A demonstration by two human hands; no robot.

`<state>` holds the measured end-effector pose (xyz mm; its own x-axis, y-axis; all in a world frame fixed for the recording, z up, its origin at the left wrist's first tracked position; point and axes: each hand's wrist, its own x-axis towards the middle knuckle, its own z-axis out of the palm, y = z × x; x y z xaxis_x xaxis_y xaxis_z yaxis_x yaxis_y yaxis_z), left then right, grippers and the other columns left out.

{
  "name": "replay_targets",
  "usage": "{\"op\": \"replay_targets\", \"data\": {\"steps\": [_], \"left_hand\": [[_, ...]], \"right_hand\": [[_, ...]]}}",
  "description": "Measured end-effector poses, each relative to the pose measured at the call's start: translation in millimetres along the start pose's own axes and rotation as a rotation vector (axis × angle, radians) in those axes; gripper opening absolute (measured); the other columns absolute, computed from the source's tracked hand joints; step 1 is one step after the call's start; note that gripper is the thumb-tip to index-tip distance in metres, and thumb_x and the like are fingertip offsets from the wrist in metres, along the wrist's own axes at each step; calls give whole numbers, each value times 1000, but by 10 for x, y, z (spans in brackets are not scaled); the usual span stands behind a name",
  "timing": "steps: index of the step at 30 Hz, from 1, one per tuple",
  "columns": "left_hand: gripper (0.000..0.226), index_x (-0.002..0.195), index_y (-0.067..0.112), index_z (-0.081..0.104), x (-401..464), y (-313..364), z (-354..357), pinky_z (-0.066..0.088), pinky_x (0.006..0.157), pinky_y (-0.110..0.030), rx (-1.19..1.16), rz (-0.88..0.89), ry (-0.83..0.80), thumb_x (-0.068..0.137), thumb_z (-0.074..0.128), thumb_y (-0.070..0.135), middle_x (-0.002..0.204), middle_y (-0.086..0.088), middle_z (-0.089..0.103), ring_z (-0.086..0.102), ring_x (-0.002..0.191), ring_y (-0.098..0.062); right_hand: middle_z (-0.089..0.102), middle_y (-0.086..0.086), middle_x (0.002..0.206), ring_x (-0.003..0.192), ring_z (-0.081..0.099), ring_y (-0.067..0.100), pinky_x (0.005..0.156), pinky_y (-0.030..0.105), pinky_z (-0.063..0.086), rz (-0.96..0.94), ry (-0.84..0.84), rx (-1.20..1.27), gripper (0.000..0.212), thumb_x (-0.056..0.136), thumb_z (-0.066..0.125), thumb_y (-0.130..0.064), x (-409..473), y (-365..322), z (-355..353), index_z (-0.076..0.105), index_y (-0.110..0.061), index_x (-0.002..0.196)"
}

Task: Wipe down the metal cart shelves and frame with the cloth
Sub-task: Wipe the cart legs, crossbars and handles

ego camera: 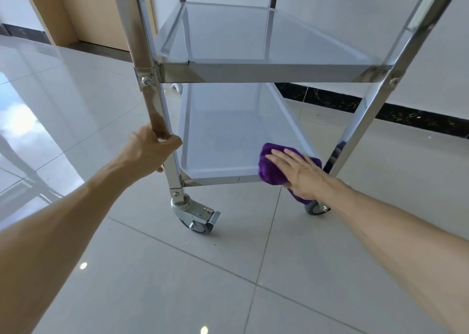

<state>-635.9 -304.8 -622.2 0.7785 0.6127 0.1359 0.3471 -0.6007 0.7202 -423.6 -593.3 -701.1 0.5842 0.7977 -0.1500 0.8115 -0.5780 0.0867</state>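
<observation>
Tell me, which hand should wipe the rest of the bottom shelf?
The right hand: it already presses the purple cloth on the bottom shelf's near corner. The left hand grips the cart post, probably steadying it.

— What's the left hand (149,148) doing?
— Gripping the near-left post (142,54) of the steel cart, just above the bottom shelf (228,141).
— And the right hand (302,172)?
— Flat, fingers straight, pressing a purple cloth (270,170) onto that shelf's near-right corner.
— The floor?
— Glossy grey tiles (177,283); a braked caster (196,218) stands at the front left.
</observation>
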Motion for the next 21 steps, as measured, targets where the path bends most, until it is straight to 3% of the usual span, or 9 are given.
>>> {"op": "replay_targets", "data": {"steps": [2,5,7,10,13,16,17,19,21], "left_hand": [[28,99,2,67,-6,2,-26,59,49,-29,23,-19,-5,90,59,28,85,-14,66,60,56,-19],[27,98,14,67,-21,3,-70,62,65,-42,77,-42,-22,91,60,38,101,-11,70,68,65,-24],[32,103,18,64,-45,26,-109,62,63,-42,100,-35,-44,91,61,48,97,-4,68,69,66,-23],[51,107,23,56,-106,121,-206,61,63,-44,36,37,-44,80,63,67,97,13,58,68,78,-22],[55,99,35,47,-146,312,-379,56,72,-43,-159,114,77,70,63,79,99,14,57,63,90,-17],[56,117,40,42,-170,590,-568,51,73,-31,-331,234,212,78,58,76,101,27,60,63,89,3],[56,126,35,40,-161,683,-634,53,75,-33,-376,264,252,85,53,72,103,24,61,63,89,0],[51,135,20,38,-123,892,-787,56,83,-47,-444,323,335,99,42,56,105,1,62,62,84,-11],[43,141,15,38,-71,1130,-952,54,86,-46,-519,352,394,106,36,41,97,-6,60,59,78,-14]], "right_hand": [[-7,-12,167,155,-3,19,124,49,13,57,-11,-4,88,98,56,-13,-89,104,-18,-5,-33,158],[-4,-7,167,154,2,24,124,47,15,89,-17,-3,94,92,57,1,-149,139,-54,-3,-29,158],[0,-6,167,154,5,26,123,48,18,98,-20,38,94,91,56,5,-147,115,-88,0,-28,159],[26,-2,161,146,29,24,116,41,31,61,8,216,76,94,58,-3,-135,89,-209,20,-26,155],[50,-3,140,120,51,21,101,37,43,68,38,498,62,95,60,-15,-181,44,-400,32,-33,147],[57,-11,126,109,58,13,91,28,46,38,66,671,61,95,63,-27,-273,-68,-619,30,-42,144],[57,-17,123,107,59,8,86,23,45,24,70,723,60,94,64,-30,-317,-118,-708,30,-47,142],[59,-24,118,105,59,1,81,18,44,-12,88,820,58,93,64,-33,-416,-228,-907,32,-52,137],[64,-23,115,106,62,-1,84,19,46,-60,132,909,52,91,65,-32,-527,-333,-1122,39,-52,131]]}}
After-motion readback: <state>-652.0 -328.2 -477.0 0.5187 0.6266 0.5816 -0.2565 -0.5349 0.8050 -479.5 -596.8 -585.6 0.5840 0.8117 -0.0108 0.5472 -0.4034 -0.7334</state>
